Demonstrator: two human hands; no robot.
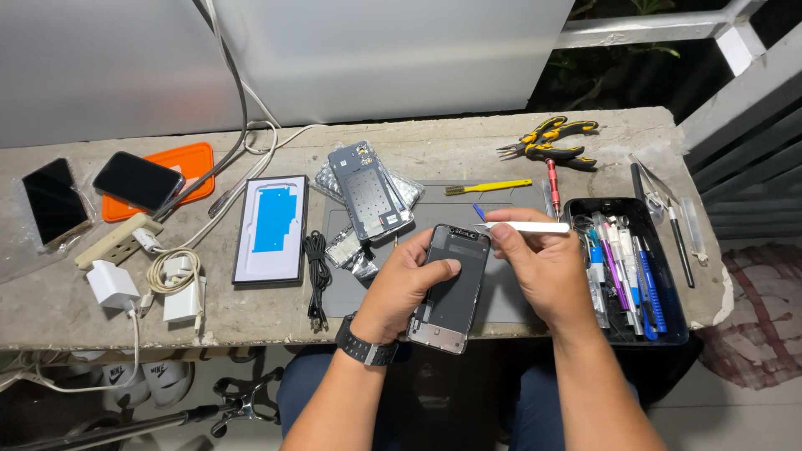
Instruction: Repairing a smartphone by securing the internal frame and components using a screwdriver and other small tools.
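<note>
A: Left hand (409,280), watch (366,349) on the wrist, wrapped around phone screen (451,288): thumb flat on the dark face, fingers curled behind the left edge. Held tilted over the near edge of grey mat (434,213), not resting on it.

B: Right?

A: Right hand (535,267) pinching white tool (526,226) between thumb and fingers, held level, tip at the top edge of the phone screen, above the mat's middle.

B: Step?

A: Looks like fine work at that top edge, near the small parts there. Judging only, but mid-step, nothing lifted off.

B: Needs next?

A: Firm hold on the left, light pressure on the right, tip kept low. Slip risk onto the thin strips at the top.

B: Around it?

A: Phone frame (368,192) lying across the mat's far left corner. Yellow brush (489,187) at the mat's far edge. Black tray (576,209) of pens and blades just right of the mat. Pliers (551,138) beyond the mat, far right. Black cable (316,276) along the mat's left edge, panel with blue sheet (271,227) left of that.

B: Blind spots?

A: Tool tip too small to make out; contact with the phone screen not certain. Left fingers hidden behind the panel. Right palm covering part of the mat. Tray contents jumbled, hard to sort.
</note>
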